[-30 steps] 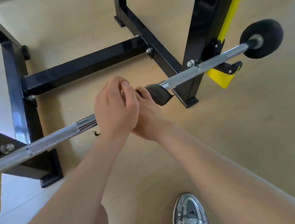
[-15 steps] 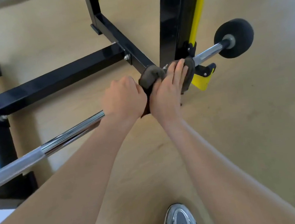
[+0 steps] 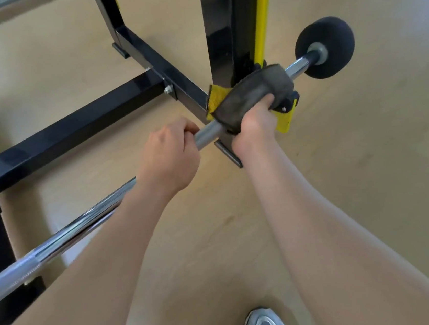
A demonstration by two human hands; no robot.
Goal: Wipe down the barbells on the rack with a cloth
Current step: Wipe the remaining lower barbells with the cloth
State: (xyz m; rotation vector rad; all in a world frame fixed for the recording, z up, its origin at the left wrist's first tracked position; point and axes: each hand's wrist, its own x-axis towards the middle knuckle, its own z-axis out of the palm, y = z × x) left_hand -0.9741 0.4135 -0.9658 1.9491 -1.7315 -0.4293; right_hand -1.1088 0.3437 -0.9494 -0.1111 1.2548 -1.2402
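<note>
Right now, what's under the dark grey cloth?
The dark grey cloth wraps the knurled steel barbell shaft, gripped by the right hand. Bare shaft emerges either side; the wrapped stretch itself is hidden.

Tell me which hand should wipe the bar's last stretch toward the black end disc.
Right. The right hand grips the cloth on the barbell beside that stretch; the left hand holds bare bar farther back.

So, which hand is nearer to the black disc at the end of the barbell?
The right hand. It grips the cloth wrapped on the bar, just short of the black disc. The left hand grips the bare bar farther from it.
</note>
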